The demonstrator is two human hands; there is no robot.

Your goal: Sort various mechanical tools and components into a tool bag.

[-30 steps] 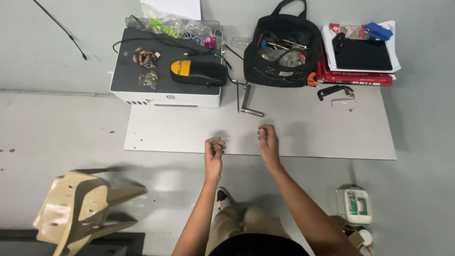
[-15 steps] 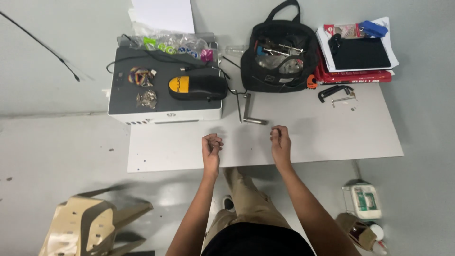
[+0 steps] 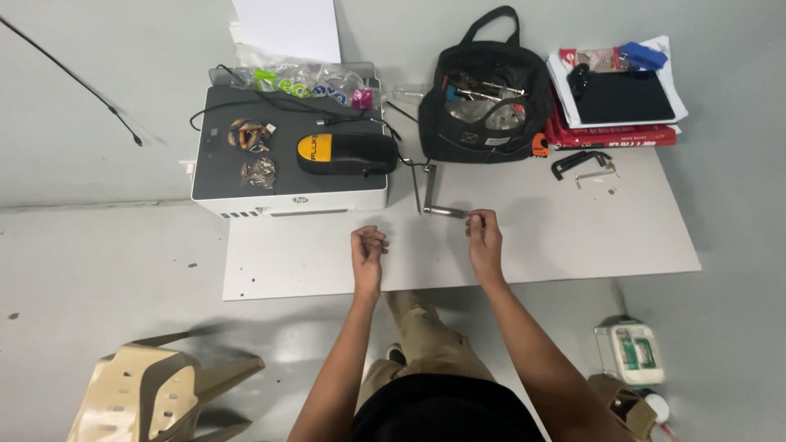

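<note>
At the right hand's [image 3: 485, 239] fingers [image 3: 477, 219] lies a metal door handle [image 3: 435, 200], its end pinched; left hand [image 3: 368, 250] curls closed, empty, over the tabletop [image 3: 573, 229].

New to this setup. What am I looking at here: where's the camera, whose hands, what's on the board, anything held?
There is no machine: a person works with two bare hands, and the single camera sits on their head, looking down. The left hand is curled loosely over the grey board; whether it holds anything cannot be told. The right hand has its fingertips at the end of an L-shaped metal handle lying on the board. Behind are a printer with a yellow and black case on top, an open black tool bag, a stack of books and papers and a small black clamp. A beige plastic chair lies tipped over on the floor.
</note>
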